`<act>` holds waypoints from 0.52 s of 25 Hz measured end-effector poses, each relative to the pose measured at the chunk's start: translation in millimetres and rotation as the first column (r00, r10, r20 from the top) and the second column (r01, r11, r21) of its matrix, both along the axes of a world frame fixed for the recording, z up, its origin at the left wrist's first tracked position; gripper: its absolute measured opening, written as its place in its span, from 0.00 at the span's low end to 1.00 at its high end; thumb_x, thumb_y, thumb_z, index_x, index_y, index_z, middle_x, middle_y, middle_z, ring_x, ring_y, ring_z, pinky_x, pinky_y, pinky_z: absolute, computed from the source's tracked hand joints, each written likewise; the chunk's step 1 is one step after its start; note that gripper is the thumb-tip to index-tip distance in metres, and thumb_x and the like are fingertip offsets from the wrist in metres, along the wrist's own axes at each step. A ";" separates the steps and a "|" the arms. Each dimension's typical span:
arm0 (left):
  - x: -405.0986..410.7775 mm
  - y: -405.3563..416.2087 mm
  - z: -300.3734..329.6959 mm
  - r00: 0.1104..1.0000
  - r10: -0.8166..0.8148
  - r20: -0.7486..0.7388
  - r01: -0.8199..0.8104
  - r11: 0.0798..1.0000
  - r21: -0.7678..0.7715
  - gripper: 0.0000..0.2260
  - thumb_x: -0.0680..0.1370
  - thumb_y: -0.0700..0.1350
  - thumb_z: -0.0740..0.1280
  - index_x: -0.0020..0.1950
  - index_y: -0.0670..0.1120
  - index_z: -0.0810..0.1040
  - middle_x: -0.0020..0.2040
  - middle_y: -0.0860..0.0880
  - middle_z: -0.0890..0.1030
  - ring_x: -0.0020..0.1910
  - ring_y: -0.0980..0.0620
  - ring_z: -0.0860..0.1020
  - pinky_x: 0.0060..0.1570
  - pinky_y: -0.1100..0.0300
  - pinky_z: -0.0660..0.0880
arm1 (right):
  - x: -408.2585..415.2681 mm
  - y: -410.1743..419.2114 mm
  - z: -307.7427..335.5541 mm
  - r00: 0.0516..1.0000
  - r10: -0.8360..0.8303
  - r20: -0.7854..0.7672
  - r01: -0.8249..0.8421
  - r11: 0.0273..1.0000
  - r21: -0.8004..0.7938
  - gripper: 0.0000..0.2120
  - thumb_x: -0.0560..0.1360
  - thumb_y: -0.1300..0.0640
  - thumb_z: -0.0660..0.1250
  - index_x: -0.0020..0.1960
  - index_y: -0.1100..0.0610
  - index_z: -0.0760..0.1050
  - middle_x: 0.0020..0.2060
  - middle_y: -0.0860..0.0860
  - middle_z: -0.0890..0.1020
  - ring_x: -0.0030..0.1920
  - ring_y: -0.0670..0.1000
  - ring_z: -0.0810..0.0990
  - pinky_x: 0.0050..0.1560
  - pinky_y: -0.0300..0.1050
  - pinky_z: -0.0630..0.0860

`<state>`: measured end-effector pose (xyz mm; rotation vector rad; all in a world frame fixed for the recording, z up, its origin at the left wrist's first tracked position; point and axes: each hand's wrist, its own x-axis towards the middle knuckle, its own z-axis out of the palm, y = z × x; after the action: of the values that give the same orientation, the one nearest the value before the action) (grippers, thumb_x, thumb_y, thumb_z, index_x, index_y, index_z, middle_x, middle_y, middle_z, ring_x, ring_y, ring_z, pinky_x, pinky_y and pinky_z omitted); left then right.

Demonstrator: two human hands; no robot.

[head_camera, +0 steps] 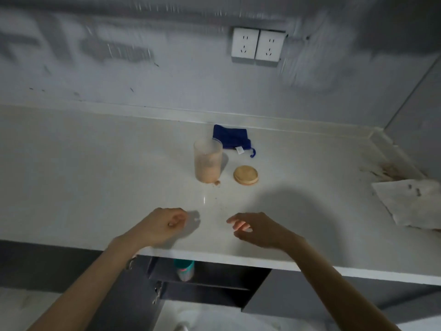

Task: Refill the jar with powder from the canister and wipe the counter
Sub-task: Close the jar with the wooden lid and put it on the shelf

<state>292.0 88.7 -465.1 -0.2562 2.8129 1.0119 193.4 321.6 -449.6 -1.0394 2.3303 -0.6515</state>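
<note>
A clear jar (207, 160) stands upright and uncovered on the pale counter (95, 177), with brownish powder low inside. A small clump of spilled powder (216, 183) lies at its base, and fine specks trail toward me. Its round wooden lid (246, 175) lies flat to the jar's right. A blue cloth (232, 136) is crumpled behind the jar near the wall. My left hand (162, 225) hovers over the counter's front, fingers curled in, holding nothing. My right hand (256, 228) is beside it, fingers apart and empty. I see no canister on the counter.
A stained white paper towel (410, 203) lies at the counter's right end, with brown stains in the corner behind it. Two wall sockets (257, 46) sit above. Below the counter edge an open drawer (205, 280) holds a teal-capped container (184, 269).
</note>
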 end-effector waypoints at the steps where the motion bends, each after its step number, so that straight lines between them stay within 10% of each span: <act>1: -10.0 -3.6 3.8 1.000 0.013 -0.017 -0.013 1.000 -0.004 0.12 0.76 0.42 0.63 0.60 0.44 0.75 0.59 0.45 0.79 0.57 0.49 0.77 0.54 0.66 0.68 | -9.7 -1.7 5.1 1.000 -0.002 -0.015 0.002 1.000 0.005 0.15 0.76 0.57 0.62 0.62 0.54 0.70 0.57 0.55 0.78 0.55 0.51 0.77 0.61 0.44 0.71; 4: -37.7 -17.6 8.7 0.999 0.032 -0.039 -0.032 0.999 0.016 0.12 0.76 0.41 0.62 0.59 0.43 0.75 0.57 0.44 0.79 0.56 0.48 0.77 0.54 0.65 0.69 | -41.8 -12.2 14.1 0.999 -0.018 -0.049 0.020 0.999 0.034 0.16 0.76 0.57 0.62 0.63 0.55 0.69 0.58 0.55 0.78 0.56 0.51 0.76 0.60 0.43 0.70; 8: -78.8 -42.2 4.0 0.998 -0.058 -0.005 0.058 0.995 -0.079 0.29 0.61 0.63 0.51 0.48 0.43 0.75 0.50 0.45 0.80 0.51 0.48 0.77 0.46 0.65 0.66 | -82.0 -33.6 14.1 0.997 -0.051 -0.059 0.056 0.994 0.097 0.17 0.75 0.59 0.63 0.64 0.56 0.68 0.59 0.57 0.76 0.56 0.53 0.76 0.58 0.42 0.70; 13: -131.2 -72.5 3.3 0.997 -0.072 0.034 0.074 0.995 -0.061 0.36 0.66 0.60 0.59 0.69 0.42 0.62 0.69 0.44 0.68 0.66 0.48 0.68 0.63 0.59 0.64 | -133.7 -62.5 12.2 0.982 -0.093 -0.163 0.124 0.974 0.191 0.21 0.75 0.60 0.63 0.66 0.61 0.64 0.60 0.51 0.71 0.60 0.53 0.71 0.55 0.37 0.66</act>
<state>160.7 16.2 -461.8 -0.1736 2.8059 0.8987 59.7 259.1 -437.4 -0.9029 2.5399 -0.3768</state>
